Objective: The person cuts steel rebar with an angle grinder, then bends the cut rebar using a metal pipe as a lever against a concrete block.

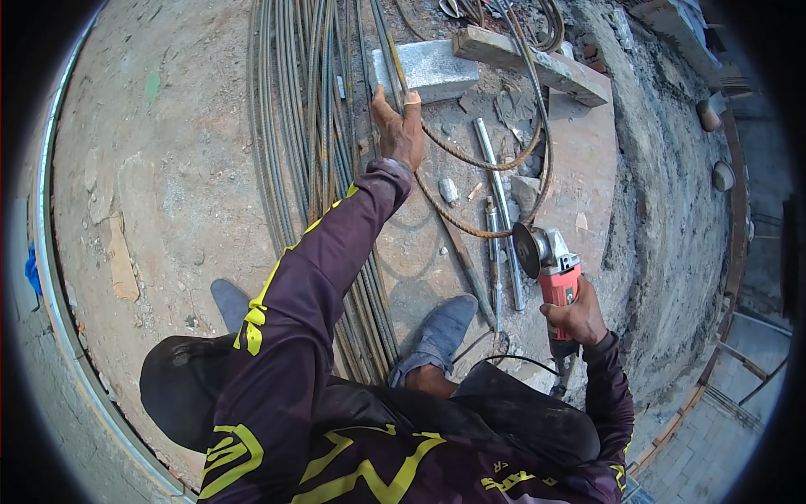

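My left hand (400,131) is at the near edge of a grey concrete block (441,69), its thumb and fingers around a pair of steel rebar rods (391,52) that cross the block. Bent rebar (483,165) curves away from beside that hand toward the right. My right hand (579,316) grips a red angle grinder (561,287) by its body. The grinder's dark cutting disc (527,250) faces left, right by the lower bend of the rebar. A black cord (520,358) trails from the tool's rear end.
A long bundle of rebar (312,109) lies on the ground at my left, running under me between my shoes (441,332). Metal tubes (497,185) lie ahead of the grinder. Beyond them, a wooden beam (537,65) rests by the block. Rough broken concrete (663,210) borders the right.
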`<state>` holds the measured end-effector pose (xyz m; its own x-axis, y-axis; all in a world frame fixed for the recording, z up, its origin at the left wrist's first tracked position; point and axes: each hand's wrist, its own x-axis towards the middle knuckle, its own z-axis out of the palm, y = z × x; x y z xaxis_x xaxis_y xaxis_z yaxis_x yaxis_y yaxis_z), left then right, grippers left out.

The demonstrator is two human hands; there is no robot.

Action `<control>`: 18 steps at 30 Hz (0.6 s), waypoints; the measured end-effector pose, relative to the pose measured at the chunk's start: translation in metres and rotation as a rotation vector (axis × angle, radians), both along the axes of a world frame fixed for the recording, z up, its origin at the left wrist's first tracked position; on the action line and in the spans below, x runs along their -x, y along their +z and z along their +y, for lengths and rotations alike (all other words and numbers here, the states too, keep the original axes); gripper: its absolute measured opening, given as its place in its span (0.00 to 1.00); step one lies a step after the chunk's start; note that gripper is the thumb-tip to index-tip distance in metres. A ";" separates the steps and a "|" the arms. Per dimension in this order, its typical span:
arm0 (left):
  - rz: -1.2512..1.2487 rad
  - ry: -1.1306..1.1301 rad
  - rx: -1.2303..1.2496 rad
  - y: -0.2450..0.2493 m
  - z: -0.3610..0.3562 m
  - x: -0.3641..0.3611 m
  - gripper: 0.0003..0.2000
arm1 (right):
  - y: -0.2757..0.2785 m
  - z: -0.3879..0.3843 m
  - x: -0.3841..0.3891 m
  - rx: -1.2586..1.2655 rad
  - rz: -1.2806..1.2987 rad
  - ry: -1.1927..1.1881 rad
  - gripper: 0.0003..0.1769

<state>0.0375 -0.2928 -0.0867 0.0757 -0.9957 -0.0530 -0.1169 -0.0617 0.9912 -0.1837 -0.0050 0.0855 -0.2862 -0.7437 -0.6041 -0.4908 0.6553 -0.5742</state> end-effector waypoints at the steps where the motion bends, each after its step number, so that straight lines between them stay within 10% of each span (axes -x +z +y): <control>1: 0.001 0.000 -0.001 0.000 0.000 0.000 0.42 | 0.000 0.000 0.000 0.003 0.000 -0.004 0.24; 18: -0.003 -0.001 -0.011 0.002 0.000 0.000 0.43 | 0.007 -0.010 -0.005 -0.028 -0.003 -0.004 0.21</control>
